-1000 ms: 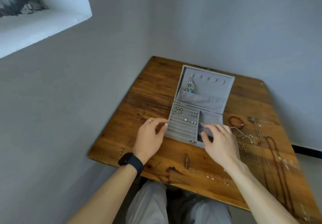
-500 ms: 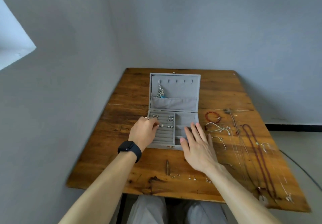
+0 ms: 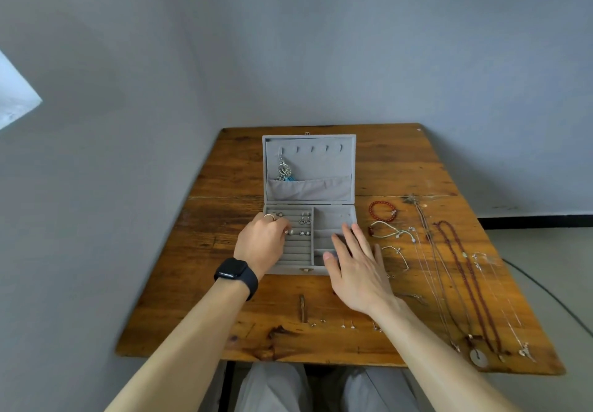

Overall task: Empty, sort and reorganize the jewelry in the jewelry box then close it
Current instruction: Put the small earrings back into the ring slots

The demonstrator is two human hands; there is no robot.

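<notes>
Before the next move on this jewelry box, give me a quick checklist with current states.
1. Jewelry box lid open: ok.
2. Left hand at the ring rolls, pinching a stud: cannot tell.
3. Right hand open, holding nothing: ok.
4. Right compartments free: cannot tell, the hand covers part.
5. All jewelry back in the box: not ok; necklaces, red bracelet and small earrings lie on the table.
</notes>
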